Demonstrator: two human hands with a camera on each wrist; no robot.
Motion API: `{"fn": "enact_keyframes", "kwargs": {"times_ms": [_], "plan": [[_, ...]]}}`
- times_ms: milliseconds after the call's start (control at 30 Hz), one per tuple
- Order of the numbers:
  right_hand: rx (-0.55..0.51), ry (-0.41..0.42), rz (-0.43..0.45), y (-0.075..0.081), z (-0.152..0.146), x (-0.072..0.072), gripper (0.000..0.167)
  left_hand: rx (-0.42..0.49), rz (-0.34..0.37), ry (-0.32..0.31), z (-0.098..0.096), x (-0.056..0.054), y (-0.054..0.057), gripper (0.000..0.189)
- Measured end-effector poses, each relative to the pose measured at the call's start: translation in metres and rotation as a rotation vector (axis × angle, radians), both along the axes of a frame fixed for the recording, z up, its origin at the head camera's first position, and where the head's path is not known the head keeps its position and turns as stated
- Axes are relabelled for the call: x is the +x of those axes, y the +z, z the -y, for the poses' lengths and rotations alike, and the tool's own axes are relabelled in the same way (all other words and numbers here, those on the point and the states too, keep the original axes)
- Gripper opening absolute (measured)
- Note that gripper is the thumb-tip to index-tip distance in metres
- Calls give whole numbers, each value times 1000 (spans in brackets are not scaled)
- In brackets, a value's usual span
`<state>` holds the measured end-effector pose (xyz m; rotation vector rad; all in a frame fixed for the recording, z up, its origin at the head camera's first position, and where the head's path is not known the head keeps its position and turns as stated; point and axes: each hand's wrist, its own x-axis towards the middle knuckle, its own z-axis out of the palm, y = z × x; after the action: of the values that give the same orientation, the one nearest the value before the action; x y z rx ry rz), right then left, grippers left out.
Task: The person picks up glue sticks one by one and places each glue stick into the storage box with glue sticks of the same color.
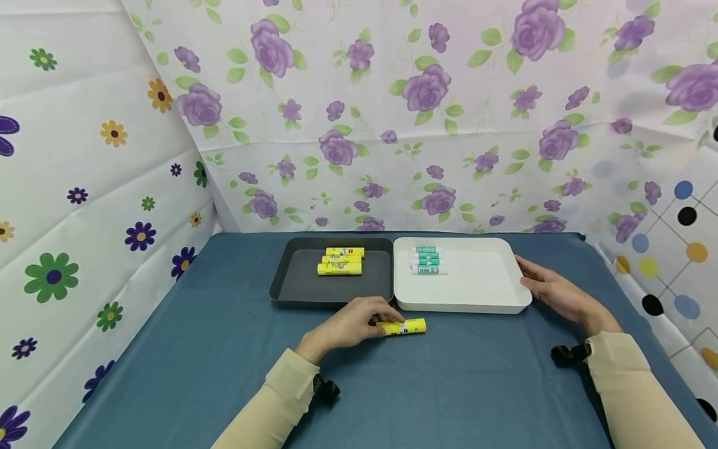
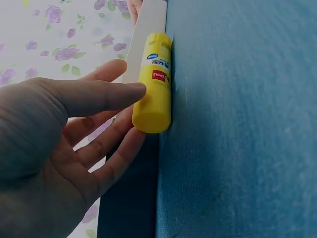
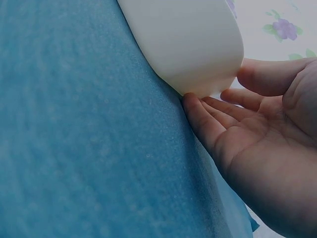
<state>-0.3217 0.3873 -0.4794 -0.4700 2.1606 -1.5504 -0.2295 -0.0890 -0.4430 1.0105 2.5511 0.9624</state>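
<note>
My left hand (image 1: 359, 321) pinches one end of a yellow glue stick (image 1: 412, 326). It lies on its side on the cloth in front of the trays. In the left wrist view the thumb lies against the glue stick's (image 2: 153, 94) barrel, the other fingers behind it. My right hand (image 1: 563, 299) touches the right end of the white tray (image 1: 477, 280). The right wrist view shows its thumb at the tray's (image 3: 198, 44) rim and fairly straight fingers low on the outer wall. Several small green-and-white sticks (image 1: 427, 260) lie in that tray, toward its left.
A dark grey tray (image 1: 297, 290) stands directly left of the white one, with several yellow glue sticks (image 1: 339, 268) lying in it. Blue cloth (image 1: 449, 393) covers the table. Flowered sheets (image 1: 364, 112) hang behind and at the left, a dotted one at the right.
</note>
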Motion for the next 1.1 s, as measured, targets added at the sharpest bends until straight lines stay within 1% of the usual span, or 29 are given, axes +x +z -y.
{"fn": "enact_keyframes", "kwargs": {"times_ms": [133,267,400,533,767,900,1100], "plan": [[-3,11,-6,1,-1,1,77,-17,4,9,-1,-1,-2,38],[2,9,-7,0,-1,1,77,-29,12,5,-1,0,-2,40],[9,2,-8,0,-1,0,77,-44,41,-6,0,1,1,42],[3,5,-11,0,0,0,76,-53,64,-11,0,1,0,43],[-10,5,-4,0,0,0,76,-65,120,-3,-1,-1,0,45],[-11,7,-4,2,0,2,76,-65,122,0,-1,-1,0,45],[5,-3,5,1,1,0,77,-50,115,0,-1,-2,-2,42]]}}
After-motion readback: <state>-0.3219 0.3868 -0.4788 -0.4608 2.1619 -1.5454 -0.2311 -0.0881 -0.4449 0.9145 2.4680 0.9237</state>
